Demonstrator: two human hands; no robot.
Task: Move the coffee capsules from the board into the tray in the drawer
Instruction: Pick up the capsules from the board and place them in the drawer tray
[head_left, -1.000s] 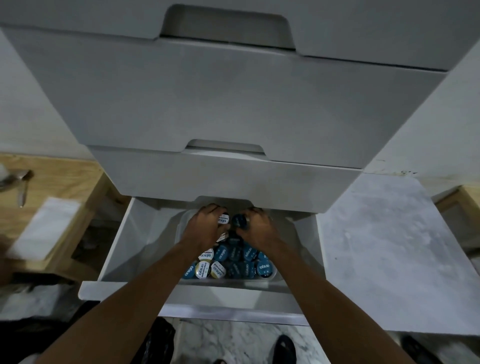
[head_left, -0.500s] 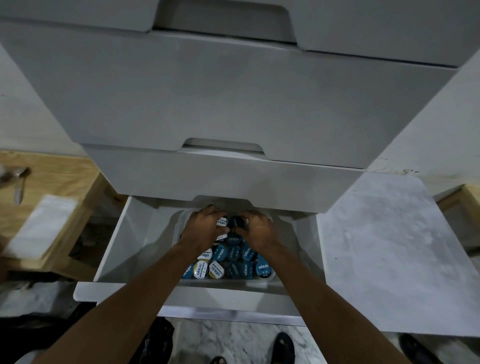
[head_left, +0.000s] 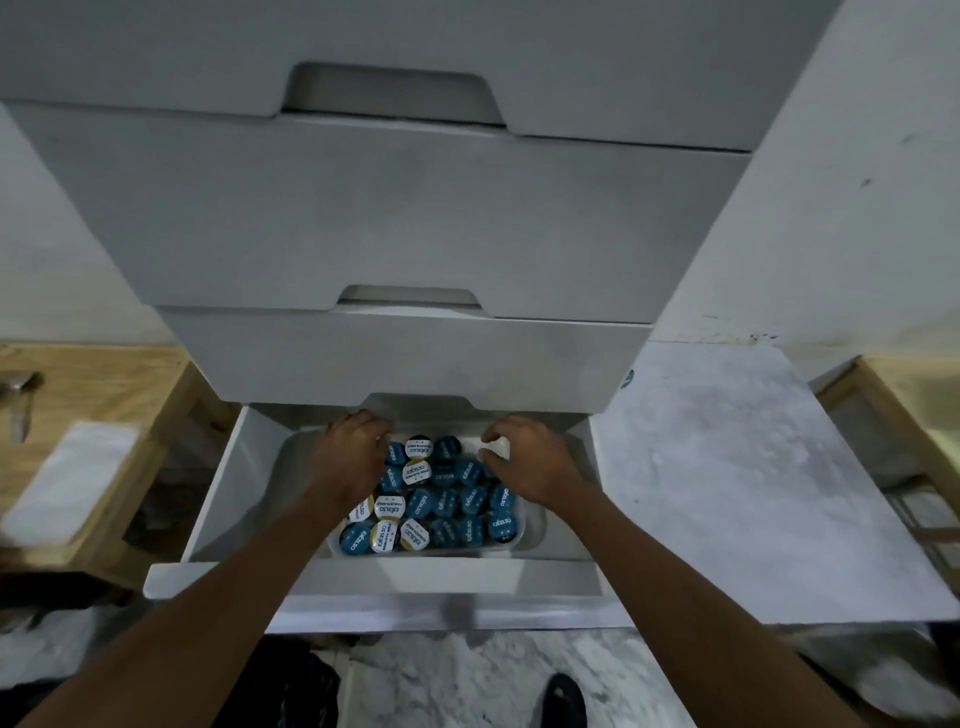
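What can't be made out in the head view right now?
Left hand: curls away from camera, grip unclear.
White object pinched by right hand: mostly covered, possibly a capsule.
Tray far end: hidden under the drawer front above.
Flat white item at left: motion-blurred.
Metal tool: cut by left edge.

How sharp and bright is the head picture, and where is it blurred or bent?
Head view: dim, the open white drawer shaded from above; print on the round blue and white capsule lids reads clearly; the white capsule pinched by the right hand looks washed out; the white sheet at the left edge is smeared; the wide lens fans the grey drawer fronts outward.
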